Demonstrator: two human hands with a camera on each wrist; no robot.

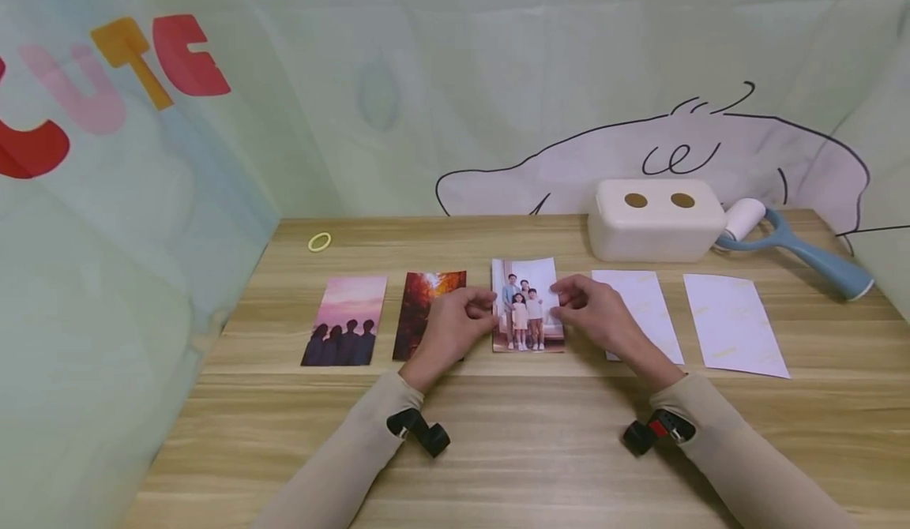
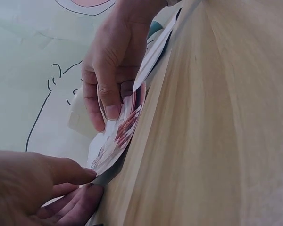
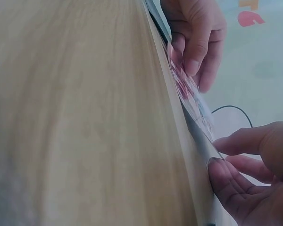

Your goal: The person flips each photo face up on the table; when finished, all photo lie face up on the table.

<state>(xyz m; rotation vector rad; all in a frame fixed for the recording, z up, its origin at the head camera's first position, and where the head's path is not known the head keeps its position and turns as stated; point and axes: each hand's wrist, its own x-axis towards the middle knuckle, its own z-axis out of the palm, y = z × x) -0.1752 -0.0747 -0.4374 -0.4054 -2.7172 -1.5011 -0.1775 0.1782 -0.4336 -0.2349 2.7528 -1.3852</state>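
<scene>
A family photo (image 1: 528, 308), with several people standing in a bright room, is upright to my view in the middle of the row. My left hand (image 1: 458, 324) pinches its left edge between thumb and fingers. At the opposite edge, my right hand (image 1: 597, 312) pinches the photo the same way. Seen from the left wrist, the print (image 2: 120, 132) bows slightly, close over the wood. Behind my left hand, an autumn-forest photo (image 1: 419, 308) is partly covered. My right hand and wrist overlap a white card (image 1: 643, 308).
A sunset photo with silhouettes (image 1: 344, 320) lies at the left of the row, a second white card (image 1: 735, 324) at the right. Farther back are a yellow ring (image 1: 320, 241), a white box with two holes (image 1: 657, 225) and a blue-handled lint roller (image 1: 803, 249). A printed curtain (image 1: 398, 118) hangs behind the table.
</scene>
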